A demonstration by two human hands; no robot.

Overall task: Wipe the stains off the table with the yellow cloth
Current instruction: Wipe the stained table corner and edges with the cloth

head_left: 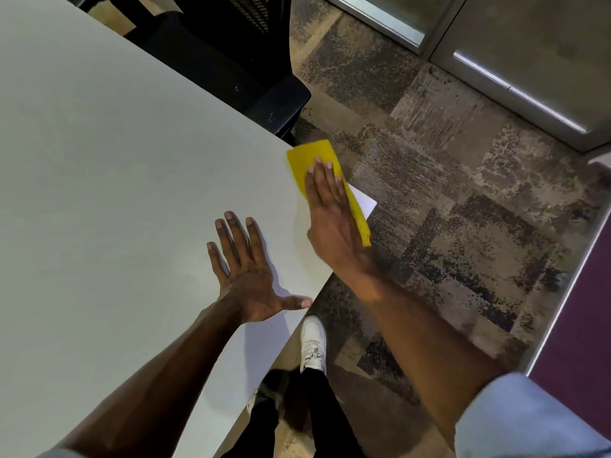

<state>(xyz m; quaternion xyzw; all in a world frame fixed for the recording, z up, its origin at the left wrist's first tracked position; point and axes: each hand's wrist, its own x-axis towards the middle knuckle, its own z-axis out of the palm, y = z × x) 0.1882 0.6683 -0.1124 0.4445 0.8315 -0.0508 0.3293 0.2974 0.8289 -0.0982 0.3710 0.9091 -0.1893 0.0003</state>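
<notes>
The yellow cloth (309, 160) lies flat at the right corner of the white table (115, 176), partly hanging past the edge. My right hand (330, 209) presses flat on top of the cloth, fingers straight and together. My left hand (248, 276) rests palm down on the bare tabletop just left of it, fingers spread, holding nothing. No stains are plainly visible on the table; a faint smear shows near the cloth.
A black office chair (231, 61) stands against the table's far edge. Patterned carpet (463, 209) covers the floor to the right. My white shoe (313, 342) stands under the table's near edge. A glass partition frame (512, 87) runs along the back right.
</notes>
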